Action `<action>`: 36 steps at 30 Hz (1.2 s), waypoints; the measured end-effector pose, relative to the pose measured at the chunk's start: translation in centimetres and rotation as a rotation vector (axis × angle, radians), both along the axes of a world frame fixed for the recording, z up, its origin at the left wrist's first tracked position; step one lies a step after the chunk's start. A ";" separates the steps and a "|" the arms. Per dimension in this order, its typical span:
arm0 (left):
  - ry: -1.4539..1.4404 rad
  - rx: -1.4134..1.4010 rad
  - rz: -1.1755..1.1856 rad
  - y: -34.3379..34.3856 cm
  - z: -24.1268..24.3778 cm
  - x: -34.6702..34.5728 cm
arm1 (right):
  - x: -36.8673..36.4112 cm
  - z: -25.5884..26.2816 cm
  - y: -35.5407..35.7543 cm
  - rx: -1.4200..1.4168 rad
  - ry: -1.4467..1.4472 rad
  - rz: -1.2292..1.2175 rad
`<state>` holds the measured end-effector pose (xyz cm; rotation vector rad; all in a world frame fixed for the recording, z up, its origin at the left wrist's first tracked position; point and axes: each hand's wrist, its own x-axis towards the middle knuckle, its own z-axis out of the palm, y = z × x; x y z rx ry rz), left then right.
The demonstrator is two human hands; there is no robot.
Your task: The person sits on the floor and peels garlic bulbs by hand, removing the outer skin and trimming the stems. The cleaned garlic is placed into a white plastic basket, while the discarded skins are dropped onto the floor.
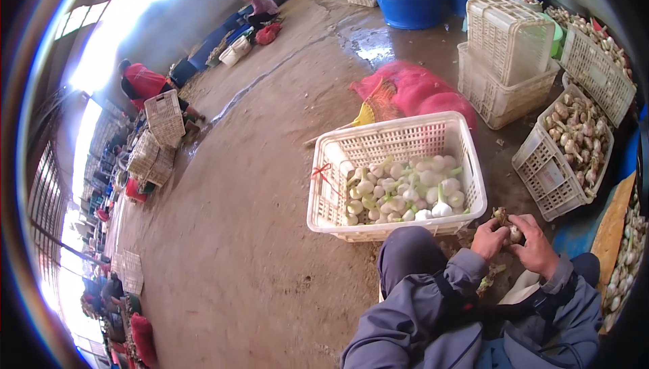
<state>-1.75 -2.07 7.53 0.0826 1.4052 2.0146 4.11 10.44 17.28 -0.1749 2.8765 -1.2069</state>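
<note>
Both my hands meet over my lap at the lower right, around a garlic bulb with brownish outer skin. My left hand grips its dry, dark stem end, and my right hand holds the bulb from the other side. Just beyond my knee stands a white plastic crate with peeled, pale garlic bulbs inside, some with short green stems. A red tie hangs on its left wall. To the right, a tilted white crate holds unpeeled garlic bulbs.
A pink mesh sack and a yellow broom lie behind the near crate. Stacked crates and a blue tub stand farther back. A wooden board is at my right. Two people are far off.
</note>
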 end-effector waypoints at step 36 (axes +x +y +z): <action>0.295 -0.121 0.130 -0.3 1.0 -0.5 | -0.7 -0.3 0.7 -0.748 -0.200 -0.125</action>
